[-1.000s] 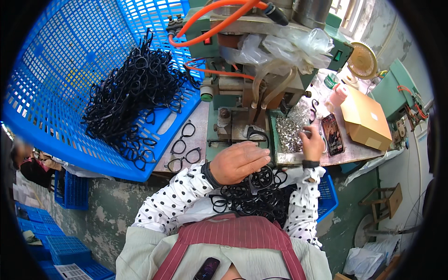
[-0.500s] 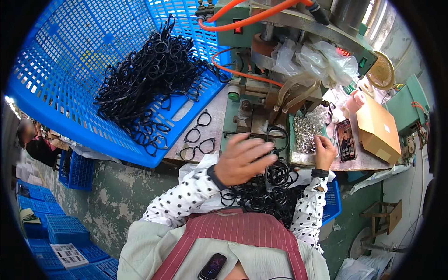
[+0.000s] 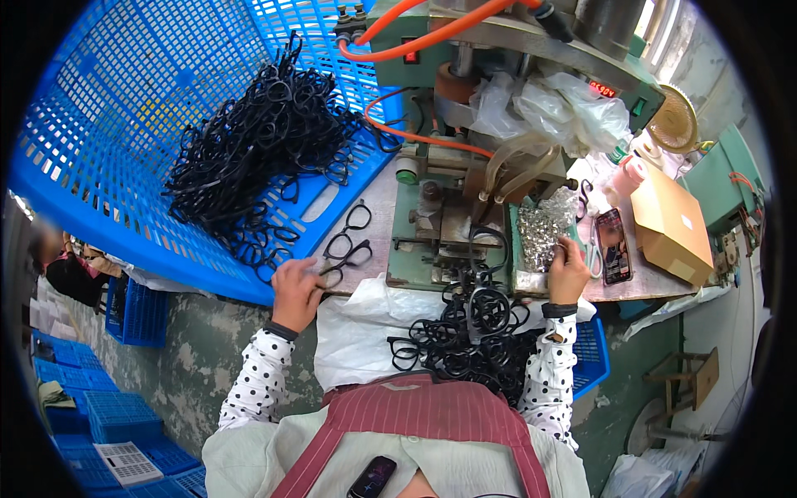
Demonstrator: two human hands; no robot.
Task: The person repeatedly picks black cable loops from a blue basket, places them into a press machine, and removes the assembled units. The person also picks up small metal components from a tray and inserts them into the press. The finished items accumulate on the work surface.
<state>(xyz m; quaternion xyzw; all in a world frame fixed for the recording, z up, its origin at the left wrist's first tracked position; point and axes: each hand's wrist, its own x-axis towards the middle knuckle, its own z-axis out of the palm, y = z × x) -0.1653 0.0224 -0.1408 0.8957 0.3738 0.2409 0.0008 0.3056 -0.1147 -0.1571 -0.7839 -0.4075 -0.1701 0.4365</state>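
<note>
At the table's front edge, my left hand (image 3: pixel 296 292) is closed on one end of a black eyeglass frame (image 3: pixel 353 255), which tilts up from the tabletop. Just behind it lies a second black eyeglass frame (image 3: pixel 339 246), partly overlapped. My right hand (image 3: pixel 569 270) has its fingers pinched together at the edge of a pile of small shiny metal parts (image 3: pixel 538 236) in a green tray; anything between the fingertips is hidden. A green press machine (image 3: pixel 444 220) stands between my hands, with a black frame (image 3: pixel 488 241) at its front. Below it, many black frames (image 3: pixel 490 332) heap over my lap.
A large blue basket (image 3: pixel 166 257) with a heap of black frames (image 3: pixel 266 133) leans in at the left. On the right are a phone (image 3: pixel 613 245), light-handled scissors (image 3: pixel 594 257) and a cardboard box (image 3: pixel 671 224). Orange hoses (image 3: pixel 432 46) cross above. White cloth (image 3: pixel 357 324) hangs at the front.
My left hand has moved left from in front of the press to the table edge and taken hold of an eyeglass frame. My right hand has shifted slightly, still by the metal parts.
</note>
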